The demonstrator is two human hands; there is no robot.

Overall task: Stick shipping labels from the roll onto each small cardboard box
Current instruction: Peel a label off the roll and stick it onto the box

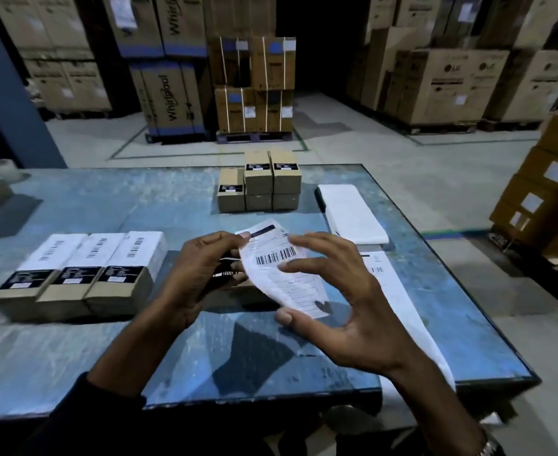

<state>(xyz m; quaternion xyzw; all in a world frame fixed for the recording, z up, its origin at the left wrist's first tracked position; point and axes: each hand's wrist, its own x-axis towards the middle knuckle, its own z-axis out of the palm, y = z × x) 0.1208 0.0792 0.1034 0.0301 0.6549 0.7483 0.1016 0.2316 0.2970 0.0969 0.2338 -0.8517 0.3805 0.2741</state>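
Where the warehouse floor gives way to the work area, a blue metal table [73, 357] fills the foreground, with stacked appliance cartons [448, 83] on pallets standing well behind it. Along the right side of the tabletop a long strip of label backing [402, 304] runs from the near edge toward a white folded stack of labels [353, 212] at the far right. On the left of the table three small cardboard boxes [73, 274] lie side by side, touching, each with a white barcode label across its top. At the far centre a cluster of unlabelled small boxes [259, 185] stands upright, some stacked two high. Directly before the person another box [228, 291] sits on the table, largely hidden by the hands. The left hand [201, 274] has its fingers curled and pinches the upper edge of a shipping label [280, 271], which hangs curved over that box with its barcode facing up. The right hand [333, 297] is spread wide, thumb touching the label's lower edge, fingers arched above the sheet; whether they touch it cannot be told.
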